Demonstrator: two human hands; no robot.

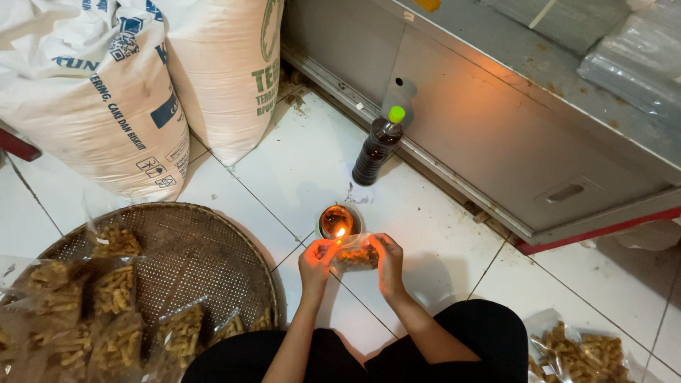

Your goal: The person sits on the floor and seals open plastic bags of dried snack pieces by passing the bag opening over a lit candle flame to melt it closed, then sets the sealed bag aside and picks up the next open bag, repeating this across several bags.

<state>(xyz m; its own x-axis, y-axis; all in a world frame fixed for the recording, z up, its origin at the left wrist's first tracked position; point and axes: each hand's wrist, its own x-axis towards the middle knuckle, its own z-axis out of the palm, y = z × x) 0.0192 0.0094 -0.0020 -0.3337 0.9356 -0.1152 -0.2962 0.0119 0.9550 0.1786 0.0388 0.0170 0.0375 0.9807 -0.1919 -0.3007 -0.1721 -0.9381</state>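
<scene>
Both hands hold a small clear plastic bag (357, 257) of golden-brown stick snacks just above the white tiled floor (298, 170). The left hand (317, 261) pinches the bag's upper left edge with fingers closed tight on the film; the right hand (389, 261) grips the right side, fingers curled around it. The bag's top edge sits right at a small flame (340, 232) that burns at the near rim of a little round metal cup (338, 220), shiny inside and lit orange. The glow colours the fingertips and the crinkled plastic.

Just behind the cup stands a dark plastic bottle (377, 149) with a light green cap, upright, beside the base of a grey metal cabinet (496, 142) with a red strip along its foot.

To the left lies a broad round woven tray (198, 248), shallow and brown, its mesh fine and even. Several filled bags (113, 291) of the same stubby, rough-surfaced sticks rest on its left part. Another filled bag (578, 354) lies on the floor at the lower right, well apart from the hands.

Two large white woven sacks (113, 92) with printed sides stand at the upper left, bulging and soft-cornered.
</scene>
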